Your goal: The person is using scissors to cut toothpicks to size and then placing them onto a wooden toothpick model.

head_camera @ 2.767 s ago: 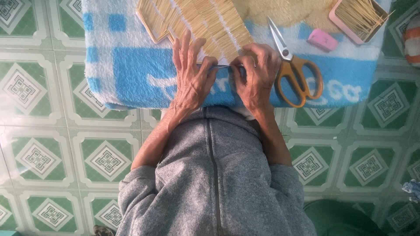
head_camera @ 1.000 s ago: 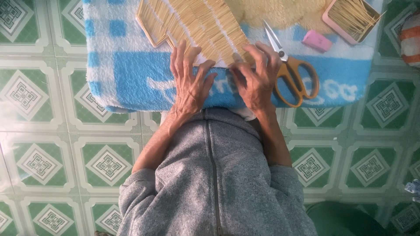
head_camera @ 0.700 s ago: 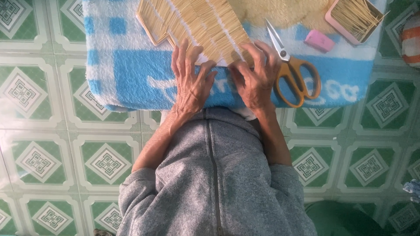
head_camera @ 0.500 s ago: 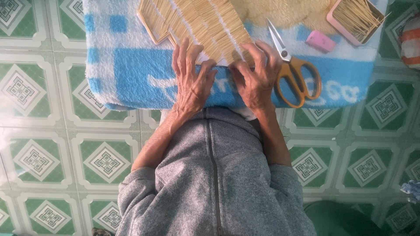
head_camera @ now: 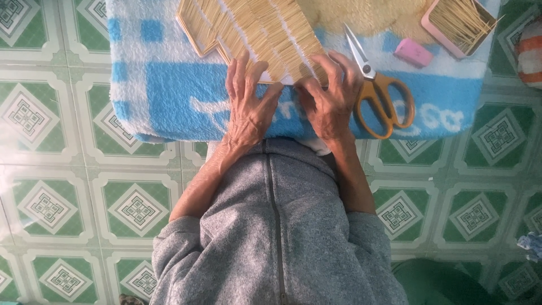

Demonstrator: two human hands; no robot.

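Observation:
A flat panel of thin pale sticks laid side by side (head_camera: 265, 31) lies on a blue and white towel (head_camera: 169, 90). My left hand (head_camera: 248, 104) rests flat on the towel, its fingertips pressing the panel's near edge. My right hand (head_camera: 330, 93) sits beside it, fingers curled, pinching at the panel's near right corner. Both hands touch the panel.
Orange-handled scissors (head_camera: 378, 93) lie just right of my right hand. A pink eraser-like block (head_camera: 413, 52) and a pink tray of loose sticks (head_camera: 457, 22) sit at the far right of the towel. Green and white patterned floor tiles (head_camera: 62, 197) surround the towel.
Both hands stay on the panel's near edge; the fingers have only shifted slightly along it. The view has moved a little.

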